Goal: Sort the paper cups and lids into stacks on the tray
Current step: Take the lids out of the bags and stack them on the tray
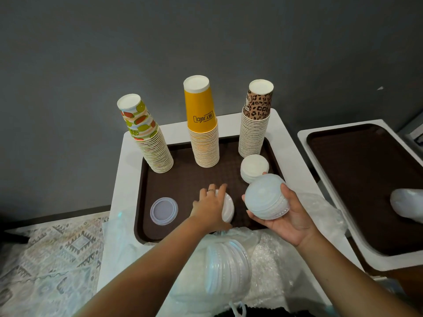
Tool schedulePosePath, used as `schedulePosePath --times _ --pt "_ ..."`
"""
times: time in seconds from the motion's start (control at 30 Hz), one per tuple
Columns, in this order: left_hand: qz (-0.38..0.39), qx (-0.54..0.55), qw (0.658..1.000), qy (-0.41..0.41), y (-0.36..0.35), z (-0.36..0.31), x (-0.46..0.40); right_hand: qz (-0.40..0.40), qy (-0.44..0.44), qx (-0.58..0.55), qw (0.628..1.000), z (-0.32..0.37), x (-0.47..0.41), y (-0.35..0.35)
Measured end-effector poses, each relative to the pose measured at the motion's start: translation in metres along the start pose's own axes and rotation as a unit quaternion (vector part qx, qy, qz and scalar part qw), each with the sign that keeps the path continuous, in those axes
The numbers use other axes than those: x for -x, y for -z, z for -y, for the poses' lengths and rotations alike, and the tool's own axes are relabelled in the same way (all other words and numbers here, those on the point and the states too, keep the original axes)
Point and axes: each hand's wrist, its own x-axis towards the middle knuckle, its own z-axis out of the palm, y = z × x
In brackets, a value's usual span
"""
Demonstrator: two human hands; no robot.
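Three upside-down cup stacks stand at the back of the brown tray [183,179]: a fruit-print stack [146,138], a yellow stack [202,124] and a leopard-print stack [255,124]. A white lid stack [254,167] sits in front of the leopard cups. A single clear lid [164,210] lies at the tray's front left. My left hand [211,202] rests on a low white lid stack [229,208] mid-tray. My right hand [288,216] holds a bundle of clear lids [265,196] above the tray's right side.
A bagged row of clear lids [226,268] lies on crumpled plastic wrap [270,266] at the near edge. A second brown tray [366,179] sits on the right with a plastic bag [407,204] on it. A grey wall stands close behind.
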Motion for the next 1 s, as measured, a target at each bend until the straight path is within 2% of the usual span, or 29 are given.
schedulePosePath --times 0.17,0.23,0.33,0.37,0.43,0.47,0.53,0.6,0.63,0.7,0.8,0.87,0.9,0.97,1.0 --pt "0.016 0.013 1.000 0.017 0.000 0.002 0.003 0.002 -0.002 0.004 1.000 0.003 0.001 0.003" --pt "-0.018 0.039 0.999 0.012 0.010 0.003 0.007 0.003 -0.005 0.006 1.000 0.005 0.002 0.003" --pt "-0.108 0.215 0.970 -0.039 0.035 0.003 0.013 0.007 -0.007 0.012 1.000 0.009 0.001 -0.001" --pt "-0.106 0.286 0.951 -0.047 0.044 0.002 0.015 0.010 -0.008 0.017 1.000 0.011 0.000 -0.004" --pt "-0.033 0.407 0.913 -0.029 0.060 -0.003 0.020 0.017 -0.015 0.031 0.999 0.015 -0.006 -0.012" --pt "0.018 0.468 0.883 -0.014 0.064 -0.006 0.022 0.021 -0.018 0.039 0.999 0.016 -0.010 -0.018" --pt "0.094 0.597 0.797 0.015 0.068 -0.011 0.024 0.034 -0.024 0.061 0.997 0.016 -0.020 -0.033" --pt "0.108 0.696 0.709 0.022 0.068 -0.013 0.024 0.054 -0.024 0.084 0.995 0.017 -0.030 -0.048" --pt "0.099 0.726 0.680 0.019 0.070 -0.013 0.023 0.065 -0.022 0.092 0.993 0.017 -0.035 -0.054" --pt "0.075 0.757 0.649 0.018 0.073 -0.008 0.020 0.075 -0.018 0.112 0.991 0.018 -0.045 -0.063" --pt "0.038 0.774 0.631 0.038 0.079 0.004 0.013 0.049 -0.008 0.186 0.981 0.020 -0.061 -0.074" --pt "0.014 0.783 0.619 0.053 0.084 0.012 0.009 0.001 0.015 0.260 0.965 0.021 -0.073 -0.078" --pt "-0.003 0.777 0.626 0.065 0.087 0.017 0.006 -0.037 0.020 0.300 0.953 0.022 -0.080 -0.078" --pt "-0.039 0.736 0.668 0.103 0.090 0.028 -0.002 -0.110 0.003 0.358 0.927 0.024 -0.093 -0.076" --pt "-0.047 0.715 0.686 0.126 0.090 0.033 -0.005 -0.121 -0.024 0.386 0.914 0.025 -0.097 -0.076"
